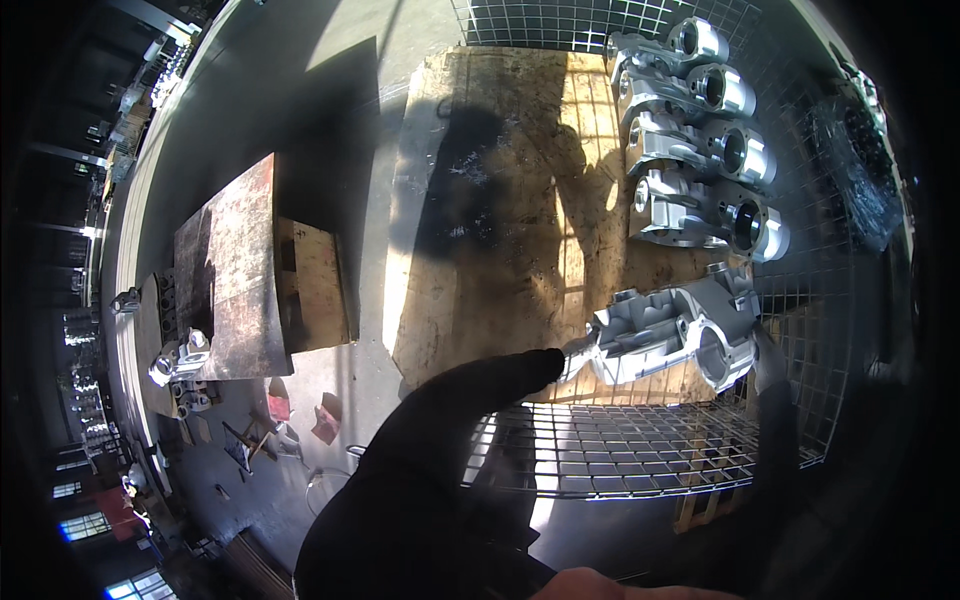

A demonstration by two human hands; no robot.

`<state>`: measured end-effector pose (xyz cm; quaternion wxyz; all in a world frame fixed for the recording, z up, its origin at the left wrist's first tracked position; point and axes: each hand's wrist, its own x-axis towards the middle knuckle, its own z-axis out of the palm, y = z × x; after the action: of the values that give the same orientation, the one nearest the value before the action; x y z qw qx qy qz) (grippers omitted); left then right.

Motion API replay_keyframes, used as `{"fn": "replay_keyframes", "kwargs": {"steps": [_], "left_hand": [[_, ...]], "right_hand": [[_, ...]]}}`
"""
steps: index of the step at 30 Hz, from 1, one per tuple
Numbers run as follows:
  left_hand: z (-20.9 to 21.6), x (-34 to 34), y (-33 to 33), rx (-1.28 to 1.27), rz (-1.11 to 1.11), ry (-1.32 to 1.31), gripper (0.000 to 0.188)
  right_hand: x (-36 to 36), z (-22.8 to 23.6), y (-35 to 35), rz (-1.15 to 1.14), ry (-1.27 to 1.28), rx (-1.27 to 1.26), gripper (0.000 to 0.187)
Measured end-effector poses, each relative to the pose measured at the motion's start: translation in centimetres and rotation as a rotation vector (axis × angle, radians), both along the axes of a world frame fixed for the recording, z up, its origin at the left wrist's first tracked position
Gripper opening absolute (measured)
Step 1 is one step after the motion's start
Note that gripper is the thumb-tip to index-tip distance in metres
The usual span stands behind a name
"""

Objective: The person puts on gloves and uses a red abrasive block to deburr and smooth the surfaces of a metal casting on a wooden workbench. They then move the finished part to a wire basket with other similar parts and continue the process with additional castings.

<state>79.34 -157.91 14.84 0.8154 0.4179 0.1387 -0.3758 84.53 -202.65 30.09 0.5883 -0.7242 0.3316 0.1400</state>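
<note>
Left hand (576, 358), right hand (769, 360): holding metal casting (655, 330) by opposite ends | over wooden board (490, 310) | four similar castings (672, 208) beyond

The castings (665, 325) are shiny metal, the board (490, 310) scuffed wood, the sleeve (415, 440) matt cloth.

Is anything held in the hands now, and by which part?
A silvery metal casting, held by opposite ends: left hand at one, right hand at the other.
</note>
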Motion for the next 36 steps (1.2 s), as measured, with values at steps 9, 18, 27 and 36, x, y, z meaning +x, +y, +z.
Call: {"fn": "replay_keyframes", "kwargs": {"steps": [9, 18, 27, 36], "left_hand": [[2.3, -3.5, 15.9, 0.567, -0.282, -0.074, 0.078], [3.6, -5.1, 17.4, 0.174, 0.13, 0.064, 0.085], [11.9, -4.4, 34.7, 0.35, 0.148, -0.134, 0.089], [12.8, -16.0, 67.6, 0.59, 0.238, -0.161, 0.093]], "right_hand": [[-7.3, 0.2, 13.9, 0.06, 0.194, 0.753, 0.029], [-4.7, -1.2, 19.6, 0.035, 0.084, 0.396, 0.052], [-3.4, 4.5, 37.9, 0.223, 0.212, 0.637, 0.073], [-9.9, 13.4, 77.1, 1.222, -0.182, -0.405, 0.047]]}}
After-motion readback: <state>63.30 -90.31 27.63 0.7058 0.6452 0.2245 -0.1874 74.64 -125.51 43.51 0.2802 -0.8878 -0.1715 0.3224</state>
